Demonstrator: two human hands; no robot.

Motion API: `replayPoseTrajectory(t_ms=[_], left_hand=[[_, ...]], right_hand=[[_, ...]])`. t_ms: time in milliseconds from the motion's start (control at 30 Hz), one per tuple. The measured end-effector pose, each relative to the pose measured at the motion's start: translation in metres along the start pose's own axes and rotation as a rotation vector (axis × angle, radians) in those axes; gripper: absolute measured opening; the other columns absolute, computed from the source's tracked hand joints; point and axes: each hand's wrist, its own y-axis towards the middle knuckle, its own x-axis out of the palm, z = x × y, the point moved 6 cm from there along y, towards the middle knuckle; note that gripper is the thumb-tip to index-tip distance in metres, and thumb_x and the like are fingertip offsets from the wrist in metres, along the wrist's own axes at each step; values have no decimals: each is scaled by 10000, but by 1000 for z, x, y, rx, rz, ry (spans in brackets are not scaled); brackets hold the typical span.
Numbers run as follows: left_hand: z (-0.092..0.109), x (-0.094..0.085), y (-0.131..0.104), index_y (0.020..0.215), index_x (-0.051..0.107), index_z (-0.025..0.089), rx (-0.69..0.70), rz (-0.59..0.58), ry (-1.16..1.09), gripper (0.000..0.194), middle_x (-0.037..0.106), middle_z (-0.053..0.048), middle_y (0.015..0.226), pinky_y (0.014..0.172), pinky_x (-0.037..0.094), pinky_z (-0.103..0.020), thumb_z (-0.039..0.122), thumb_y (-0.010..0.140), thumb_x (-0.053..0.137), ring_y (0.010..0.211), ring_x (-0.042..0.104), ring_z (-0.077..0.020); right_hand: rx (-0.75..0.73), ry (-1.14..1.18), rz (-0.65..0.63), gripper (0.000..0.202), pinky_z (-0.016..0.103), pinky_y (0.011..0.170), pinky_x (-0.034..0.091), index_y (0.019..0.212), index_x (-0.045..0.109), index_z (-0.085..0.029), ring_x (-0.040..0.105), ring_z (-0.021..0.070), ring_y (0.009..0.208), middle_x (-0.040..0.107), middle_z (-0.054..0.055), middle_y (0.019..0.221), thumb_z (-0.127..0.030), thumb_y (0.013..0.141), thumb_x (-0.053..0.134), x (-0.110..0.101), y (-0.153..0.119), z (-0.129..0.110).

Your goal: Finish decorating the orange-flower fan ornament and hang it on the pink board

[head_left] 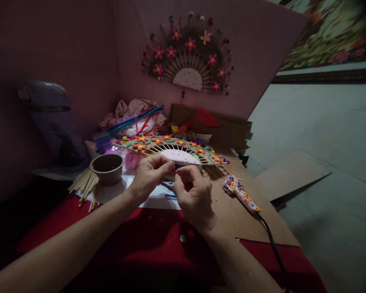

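The person's 2 hands are close together over the desk (79, 232), just in front of the fan (180, 156). The left hand (151, 176) pinches a tiny red piece (175, 171) with thumb and finger. The right hand (195, 196) seems to pinch it too, from the other side. So the red piece is up in the air, between the fingertips. It is too small to tell what it is.

It looks very light, and it could slip away easily. I think a soft pinch with just the tips is best. I cannot tell if it is stiff or bendy.

The fan looks light too, but its thin sticks might snap. The wide spotted middle seems the safest place to hold it. The flowery glue gun (240, 194) lies on the cardboard (247, 224), to the right.
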Motion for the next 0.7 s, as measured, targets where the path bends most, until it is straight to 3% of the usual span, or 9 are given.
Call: replayPoseTrajectory(t_ms=[100, 200, 400, 500, 700], left_hand=[[15, -3, -2, 640, 619, 148, 222, 65, 170, 171, 530, 8, 612, 524, 364, -234, 267, 744, 685, 562, 460, -96], [23, -2, -5, 646, 631, 157, 402, 69, 261, 138, 555, -20, 709, 630, 405, -262, 218, 764, 670, 696, 517, -132], [27, 2, -8, 664, 651, 173, 499, 38, 265, 126, 542, -21, 730, 664, 419, -271, 220, 778, 675, 727, 517, -141], [29, 3, -8, 644, 652, 172, 440, 32, 209, 161, 549, -15, 700, 647, 416, -264, 269, 765, 697, 696, 515, -138], [2, 5, -3, 727, 678, 140, -15, -38, -125, 293, 617, -24, 688, 630, 422, -240, 432, 757, 693, 640, 533, -122]], right_hand=[[-8, 60, 8, 105, 291, 710, 464, 879, 615, -182, 599, 159, 741, 639, 29, 791, -214, 833, 526, -4, 5, -5], [15, 202, 9, 190, 354, 902, 437, 872, 669, -184, 575, 203, 986, 640, 75, 968, -243, 860, 489, -9, 12, -5], [167, 465, -160, 137, 316, 775, 459, 773, 678, -197, 566, 177, 832, 621, 38, 863, -317, 799, 615, 2, 17, 6], [199, 513, -181, 162, 305, 733, 453, 723, 663, -193, 541, 160, 764, 594, 21, 785, -343, 780, 651, 5, 16, 9], [176, 599, -72, 69, 309, 806, 460, 687, 656, -217, 548, 164, 877, 575, 8, 858, -261, 724, 694, -1, 17, 13]])
